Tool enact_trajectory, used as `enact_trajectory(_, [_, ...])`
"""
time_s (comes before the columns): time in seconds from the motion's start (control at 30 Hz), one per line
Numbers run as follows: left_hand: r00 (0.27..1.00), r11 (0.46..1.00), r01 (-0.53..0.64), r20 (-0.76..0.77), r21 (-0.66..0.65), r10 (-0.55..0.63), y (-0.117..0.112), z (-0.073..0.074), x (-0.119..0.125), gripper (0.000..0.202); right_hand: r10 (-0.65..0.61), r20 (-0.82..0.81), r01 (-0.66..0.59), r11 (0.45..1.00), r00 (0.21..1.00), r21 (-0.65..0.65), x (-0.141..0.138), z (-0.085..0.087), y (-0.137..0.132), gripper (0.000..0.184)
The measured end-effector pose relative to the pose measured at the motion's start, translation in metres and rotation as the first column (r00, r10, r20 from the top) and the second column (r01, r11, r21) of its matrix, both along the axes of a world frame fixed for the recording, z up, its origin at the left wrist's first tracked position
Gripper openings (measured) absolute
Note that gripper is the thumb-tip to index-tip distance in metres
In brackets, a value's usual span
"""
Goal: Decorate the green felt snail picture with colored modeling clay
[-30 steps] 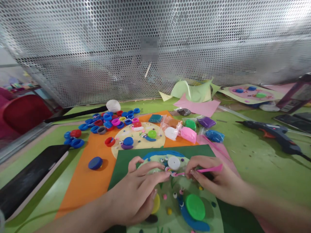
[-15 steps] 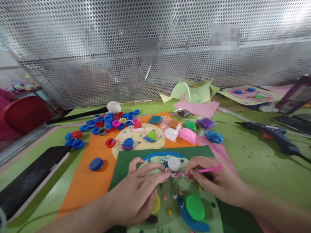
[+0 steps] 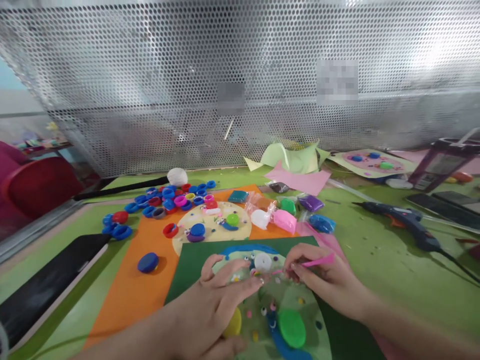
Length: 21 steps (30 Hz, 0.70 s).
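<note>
My left hand lies on a pale green disc glued to a dark green sheet, its fingers stretched out toward a white bottle cap. My right hand pinches a thin pink clay tool, whose tip meets my left fingertips just below the white cap. On the disc sit a green cap on blue clay, a yellow cap partly under my left hand, and small clay dots.
An orange sheet holds a cream disc with caps. Several loose caps lie at the back left, clay bags behind the work, a glue gun at right, a black tablet at left, a perforated metal screen behind.
The view has tilted up a little, so the work sits lower in the frame. Both hands stay in place at the white cap with the pink tool.
</note>
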<state>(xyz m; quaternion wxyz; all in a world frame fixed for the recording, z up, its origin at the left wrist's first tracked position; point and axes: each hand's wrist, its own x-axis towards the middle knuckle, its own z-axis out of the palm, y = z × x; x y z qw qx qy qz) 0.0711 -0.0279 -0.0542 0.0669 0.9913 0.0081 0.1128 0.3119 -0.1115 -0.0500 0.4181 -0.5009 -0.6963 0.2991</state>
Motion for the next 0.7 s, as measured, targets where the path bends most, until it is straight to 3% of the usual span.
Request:
enact_trajectory(0.27, [0.999, 0.999, -0.027, -0.026, -0.035, 0.026, 0.003, -0.006, -0.001, 0.067, -0.077, 0.078, 0.07, 0.993, 0.994, 0.092, 0.012, 0.003, 0.002, 0.016])
enact_trajectory(0.57, [0.999, 0.999, -0.026, -0.035, -0.02, 0.026, 0.005, -0.006, -0.002, 0.071, -0.181, 0.334, 0.104, 0.966, 0.925, 0.236, 0.019, 0.006, 0.006, 0.018])
enact_trajectory(0.7, [0.999, 1.0, -0.016, -0.033, 0.011, 0.016, 0.004, -0.003, -0.002, 0.07, -0.16, 0.468, 0.059, 0.973, 0.869, 0.223, 0.02, 0.003, 0.011, 0.02])
